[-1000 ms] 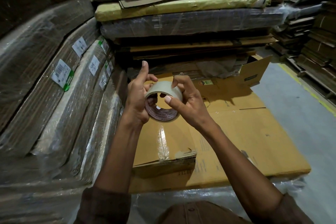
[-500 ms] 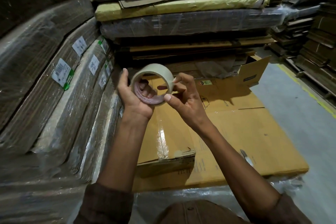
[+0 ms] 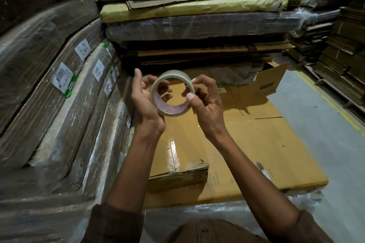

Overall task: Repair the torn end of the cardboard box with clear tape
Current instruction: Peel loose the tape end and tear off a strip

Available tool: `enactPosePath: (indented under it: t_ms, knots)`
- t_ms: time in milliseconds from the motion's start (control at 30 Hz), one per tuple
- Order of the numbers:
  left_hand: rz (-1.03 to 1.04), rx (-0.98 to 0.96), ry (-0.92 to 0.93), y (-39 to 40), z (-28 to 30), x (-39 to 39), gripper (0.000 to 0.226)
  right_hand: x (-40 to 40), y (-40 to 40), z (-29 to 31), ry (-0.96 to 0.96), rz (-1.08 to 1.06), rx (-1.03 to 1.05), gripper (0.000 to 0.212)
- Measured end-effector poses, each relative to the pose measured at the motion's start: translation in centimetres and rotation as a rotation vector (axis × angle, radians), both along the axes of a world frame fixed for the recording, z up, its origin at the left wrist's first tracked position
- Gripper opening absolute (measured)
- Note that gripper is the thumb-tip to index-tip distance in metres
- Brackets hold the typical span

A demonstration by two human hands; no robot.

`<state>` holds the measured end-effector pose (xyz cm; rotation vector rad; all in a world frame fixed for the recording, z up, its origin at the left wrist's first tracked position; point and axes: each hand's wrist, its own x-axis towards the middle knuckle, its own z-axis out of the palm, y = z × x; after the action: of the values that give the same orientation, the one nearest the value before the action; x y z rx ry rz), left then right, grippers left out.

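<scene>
A roll of clear tape (image 3: 173,77) is held up in front of me, above the flattened yellow cardboard box (image 3: 256,144). My left hand (image 3: 145,100) holds the roll from the left, its fingers passing behind and through the core. My right hand (image 3: 205,100) pinches the roll's right rim between thumb and fingers. The torn end of the box (image 3: 189,171) lies near me, ragged at the edge, with a shiny strip of tape (image 3: 172,154) running up from it.
Plastic-wrapped bundles of flat cardboard (image 3: 49,94) lean along the left. A tall stack of wrapped cardboard (image 3: 197,25) rises behind the box. An open carton flap (image 3: 270,83) stands at the back right. Grey floor with a yellow line (image 3: 324,100) runs on the right.
Both hands have turned the roll and lifted it slightly. The right thumb has shifted along the roll's right rim. The box has not moved.
</scene>
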<state>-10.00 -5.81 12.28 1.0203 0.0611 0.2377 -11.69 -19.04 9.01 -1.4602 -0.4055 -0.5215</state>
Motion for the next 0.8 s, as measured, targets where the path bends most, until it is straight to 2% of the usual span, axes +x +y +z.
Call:
enactPosePath:
  t_ms: [167, 267, 433, 800]
  knots:
    - [-0.276, 0.434, -0.074, 2.2, 2.1, 0.4, 0.058, -0.3, -0.4, -0.1, 0.033, 0.054, 0.006, 0.022]
    - [-0.313, 0.575, -0.066, 1.8, 2.1, 0.4, 0.050, -0.5, -0.4, 0.0, 0.030, 0.116, -0.007, 0.015]
    - [-0.248, 0.430, 0.006, 1.0, 1.5, 0.7, 0.040, -0.8, 0.0, 0.0, 0.038, 0.137, 0.009, 0.014]
    - [-0.292, 0.212, 0.078, 0.7, 0.5, 1.4, 0.042, -0.6, 0.6, -0.1, 0.120, 0.187, 0.183, 0.026]
